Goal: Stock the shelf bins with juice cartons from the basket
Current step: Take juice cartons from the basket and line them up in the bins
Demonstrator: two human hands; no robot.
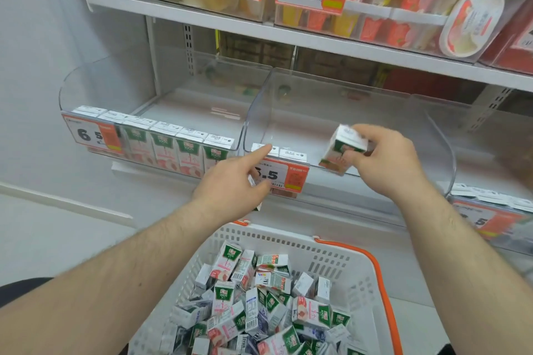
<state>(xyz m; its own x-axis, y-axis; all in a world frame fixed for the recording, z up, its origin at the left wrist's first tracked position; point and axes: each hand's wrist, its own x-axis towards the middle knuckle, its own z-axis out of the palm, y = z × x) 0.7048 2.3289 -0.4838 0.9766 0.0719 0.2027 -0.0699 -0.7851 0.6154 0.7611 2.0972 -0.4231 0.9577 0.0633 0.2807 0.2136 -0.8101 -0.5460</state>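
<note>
1. The right hand is gripping a juice carton over the middle bin, just right of the two cartons already standing at its near-left front.
2. The left hand is extending its forefinger onto those cartons while curling round a second carton, mostly hidden.
3. The held carton is tilting, its long axis leaning left, top uppermost; righting it and seating it flush beside the row would serve best.
4. The basket is sitting below, near.

Both forearms reach forward; left hand points its index finger, right hand pinches.
</note>
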